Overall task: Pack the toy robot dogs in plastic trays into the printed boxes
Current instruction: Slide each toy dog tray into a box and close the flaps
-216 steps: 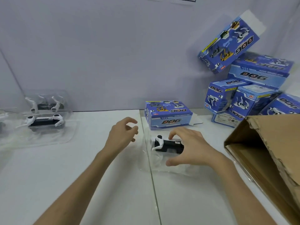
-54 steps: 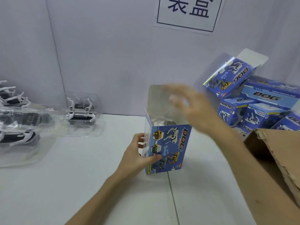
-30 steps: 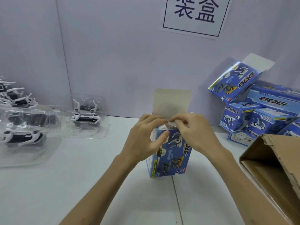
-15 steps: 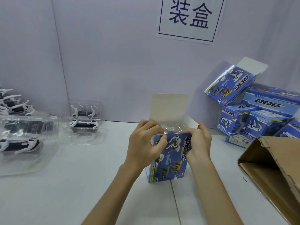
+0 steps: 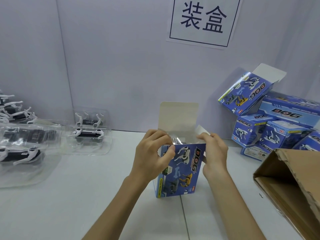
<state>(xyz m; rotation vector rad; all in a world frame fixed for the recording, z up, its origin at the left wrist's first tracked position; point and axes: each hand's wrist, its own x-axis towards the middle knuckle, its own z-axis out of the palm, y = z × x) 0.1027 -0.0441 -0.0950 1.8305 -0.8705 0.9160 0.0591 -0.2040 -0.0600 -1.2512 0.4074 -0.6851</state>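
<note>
A: Where is the box [image 5: 181,170]?

B: It stands upright on the white surface [image 5: 69,205], in the middle of the view, with its top flap [image 5: 178,116] raised toward the wall. Clear plastic [image 5: 174,140] shows in the open mouth, but I cannot tell what it holds.

A: And the hands?

B: Both grasp the box. The left hand [image 5: 152,156] curls over the top left corner, thumb pressed on the printed front. The right hand [image 5: 214,153] clasps the top right edge, fingers by the small side flap [image 5: 201,129].

A: What lies around it?

B: On the left, well apart, are clear trays [image 5: 86,149] with black-and-white toy dogs [image 5: 86,133]. On the right, a heap of blue boxes [image 5: 277,132] leans against the wall. Nearer on that side a brown carton [image 5: 294,179] lies tipped over. A paper sign [image 5: 202,19] hangs on the wall above.
</note>
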